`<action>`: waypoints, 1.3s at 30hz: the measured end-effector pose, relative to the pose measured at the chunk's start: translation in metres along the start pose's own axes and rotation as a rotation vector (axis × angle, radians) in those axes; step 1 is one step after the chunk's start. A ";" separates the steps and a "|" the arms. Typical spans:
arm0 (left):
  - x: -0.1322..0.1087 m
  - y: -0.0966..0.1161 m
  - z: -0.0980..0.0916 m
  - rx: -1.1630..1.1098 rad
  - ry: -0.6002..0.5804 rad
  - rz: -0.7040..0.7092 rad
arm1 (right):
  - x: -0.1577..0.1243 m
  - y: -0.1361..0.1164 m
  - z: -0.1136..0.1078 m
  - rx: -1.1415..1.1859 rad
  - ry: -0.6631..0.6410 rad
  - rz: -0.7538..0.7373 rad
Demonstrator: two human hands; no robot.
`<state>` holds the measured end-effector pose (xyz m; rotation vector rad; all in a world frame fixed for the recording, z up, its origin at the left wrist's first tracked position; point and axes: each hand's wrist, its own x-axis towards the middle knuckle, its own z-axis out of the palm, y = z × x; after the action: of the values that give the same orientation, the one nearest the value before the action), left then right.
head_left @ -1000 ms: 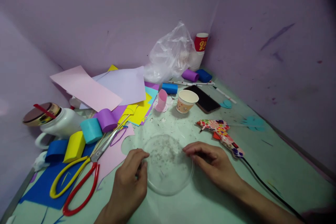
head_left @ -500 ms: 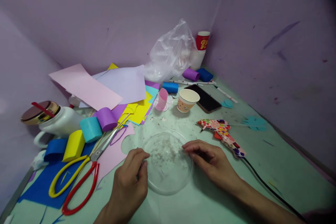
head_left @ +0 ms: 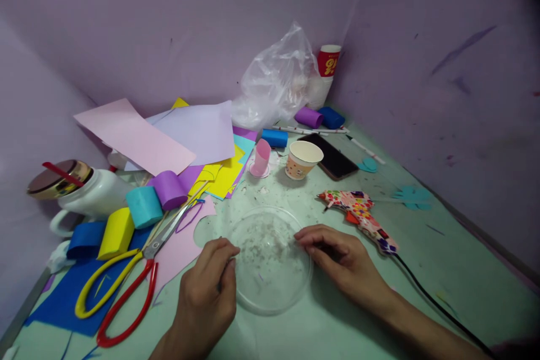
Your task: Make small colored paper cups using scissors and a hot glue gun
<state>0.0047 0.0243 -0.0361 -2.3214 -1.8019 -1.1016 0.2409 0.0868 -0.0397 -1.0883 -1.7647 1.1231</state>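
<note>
A clear round plastic dish [head_left: 270,287], speckled with small scraps, lies on the pale green table [head_left: 422,270] in front of me. My left hand [head_left: 206,298] is curled at the dish's left rim, thumb and forefinger pinched against the edge. My right hand [head_left: 341,261] rests at the right rim with bent fingers pressing the edge. A floral-patterned glue gun [head_left: 358,211] lies just beyond my right hand, its black cord [head_left: 426,298] trailing to the lower right.
Red-and-yellow scissors [head_left: 122,287] lie on blue paper at left, beside coloured paper rolls [head_left: 143,208] and a white jug [head_left: 84,194]. Loose coloured sheets [head_left: 169,135], a paper cup [head_left: 301,158], a phone [head_left: 333,162], a plastic bag [head_left: 278,81] and stacked cups [head_left: 327,67] fill the back.
Both hands stay on the dish's rim; only the camera view has drifted slightly.
</note>
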 end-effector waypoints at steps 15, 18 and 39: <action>-0.006 0.006 -0.010 -0.050 0.177 -0.090 | -0.005 -0.003 -0.007 0.065 0.182 -0.119; -0.008 0.015 -0.013 -0.030 0.207 -0.213 | -0.007 -0.003 -0.006 0.070 0.224 -0.096; 0.015 0.026 -0.010 -0.361 0.047 -0.930 | -0.005 0.014 0.006 -0.002 -0.074 0.237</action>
<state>0.0232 0.0246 -0.0106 -1.4782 -2.9613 -1.6288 0.2413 0.0837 -0.0557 -1.2976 -1.7257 1.3183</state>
